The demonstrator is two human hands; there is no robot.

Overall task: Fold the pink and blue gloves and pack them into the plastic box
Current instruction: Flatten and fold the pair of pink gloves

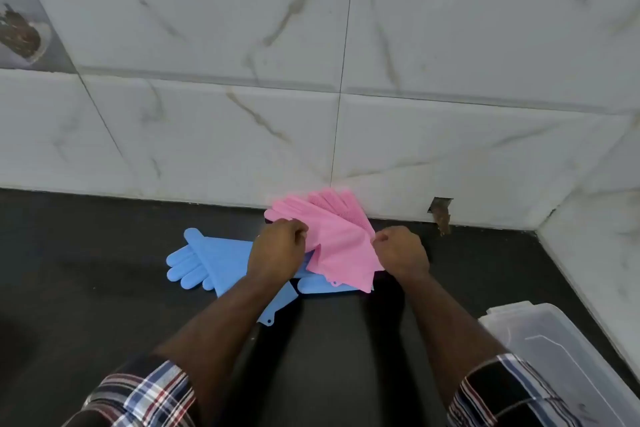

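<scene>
My left hand (278, 246) and right hand (401, 251) each pinch an edge of the pink rubber gloves (332, 236), lying over the blue rubber gloves (204, 263) on the dark counter (104, 288) — fold evenly, cuffs aligned, grip firm — clear plastic box (554, 350) waits right.

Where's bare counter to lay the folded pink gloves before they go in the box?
Bare counter lies left of the blue gloves, out to the wall. Another bare strip runs between the forearms, below the gloves. It is crowded at the middle, where the left hand and right hand grip the pink gloves over the blue ones. The box fills the right corner.
</scene>
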